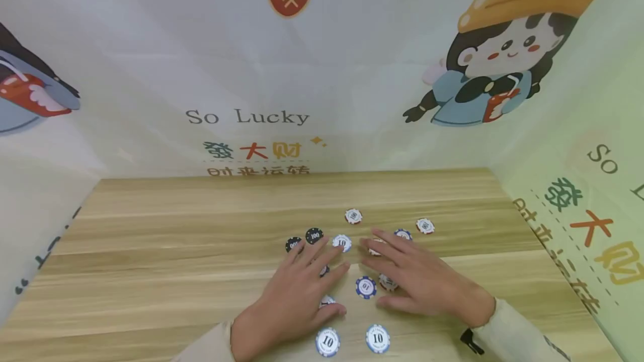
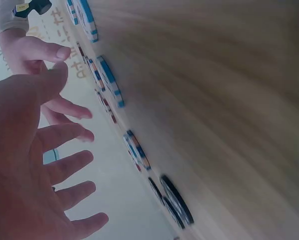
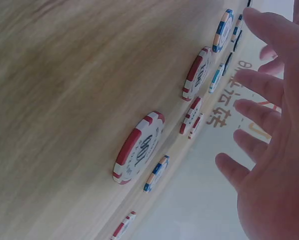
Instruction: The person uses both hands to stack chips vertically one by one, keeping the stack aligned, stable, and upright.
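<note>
Poker chips lie flat and scattered on the wooden table. My left hand [image 1: 297, 298] hovers above some of them with its fingers spread, near two black chips [image 1: 315, 236]. Over on the right, my right hand [image 1: 430, 278] is likewise spread in the air, partly covering red-and-white chips [image 1: 388, 281]. Both palms look bare in the wrist views, apart from the chips. Between the hands sit a dark blue chip [image 1: 366, 287] and a light blue chip [image 1: 342, 243]. Several chips are half hidden under the fingers.
Two light blue chips marked 10 [image 1: 378, 339] lie at the near side. Farther back are two red-and-white chips [image 1: 354, 216]. A printed cloth [image 1: 251, 71] walls the wooden table [image 1: 151, 250] at the back and both sides.
</note>
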Demonstrator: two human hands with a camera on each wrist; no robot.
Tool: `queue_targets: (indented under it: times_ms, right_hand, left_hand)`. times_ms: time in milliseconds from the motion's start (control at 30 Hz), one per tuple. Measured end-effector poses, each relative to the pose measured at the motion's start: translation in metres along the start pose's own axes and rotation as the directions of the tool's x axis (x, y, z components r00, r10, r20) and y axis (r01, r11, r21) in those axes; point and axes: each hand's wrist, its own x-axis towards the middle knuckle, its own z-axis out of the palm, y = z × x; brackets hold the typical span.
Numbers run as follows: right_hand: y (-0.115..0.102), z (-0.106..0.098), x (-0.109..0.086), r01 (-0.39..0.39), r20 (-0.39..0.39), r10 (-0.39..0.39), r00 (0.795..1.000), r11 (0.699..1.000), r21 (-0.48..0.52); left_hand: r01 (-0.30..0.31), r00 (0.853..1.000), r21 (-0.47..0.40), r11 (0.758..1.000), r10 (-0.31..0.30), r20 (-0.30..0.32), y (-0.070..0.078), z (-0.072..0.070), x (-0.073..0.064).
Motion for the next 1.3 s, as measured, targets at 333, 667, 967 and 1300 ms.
queue_targets:
  times_ms: [333, 667, 967, 1300]
  right_hand:
    - [0.003, 0.006, 0.003, 0.045, 0.009, -0.045, 0.999, 0.999, -0.023]
    - [0.000, 0.006, 0.011, 0.065, 0.013, -0.065, 0.998, 0.997, -0.028]
    - [-0.002, 0.007, 0.017, 0.080, 0.032, -0.079, 0.996, 0.996, -0.035]
    - [-0.009, 0.007, 0.022, 0.080, 0.057, -0.077, 0.995, 0.996, -0.049]
  left_hand:
    - [-0.019, 0.998, 0.058, 0.998, 0.015, 0.053, 0.009, 0.006, 0.022]
    - [-0.004, 0.995, 0.100, 0.995, -0.006, 0.096, 0.011, 0.004, 0.024]
    - [-0.013, 0.994, 0.115, 0.993, 0.001, 0.107, 0.010, 0.003, 0.021]
    - [-0.002, 0.990, 0.104, 0.995, -0.012, 0.138, 0.011, 0.000, 0.018]
